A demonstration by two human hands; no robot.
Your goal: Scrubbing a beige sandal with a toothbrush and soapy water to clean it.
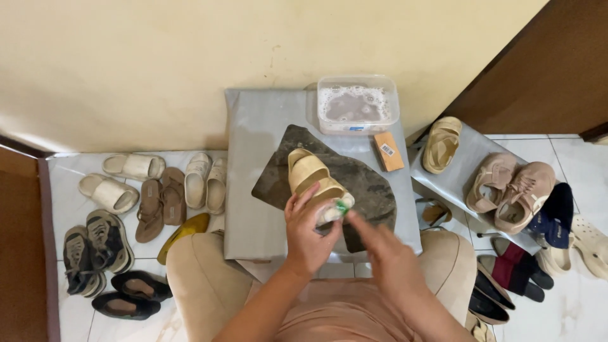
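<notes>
At the bottom of the frame the person's knees in beige trousers frame a low grey table (253, 209). Just above them, at centre, the left hand (308, 233) is curled around the heel end of a cream slide sandal (315, 180), fingers wrapped over its side. The right hand (379, 248) sits just beside it, fingers pinched on a small green-and-white thing (341, 208) pressed against the sandal's heel; what it is cannot be told. The sandal rests on a dark mottled cloth (367, 183) spread on the table, toe pointing to the upper left. Beyond it, at the table's far edge, stand a small orange box (388, 151) and a clear plastic tub of sudsy water (357, 105) against the cream wall. On the floor at the left lie pairs of slides, brown flip-flops, dark sneakers (95, 250) and black flats. At the right, tan sneakers (510, 190) and another cream sandal (441, 144) sit on a grey platform.
</notes>
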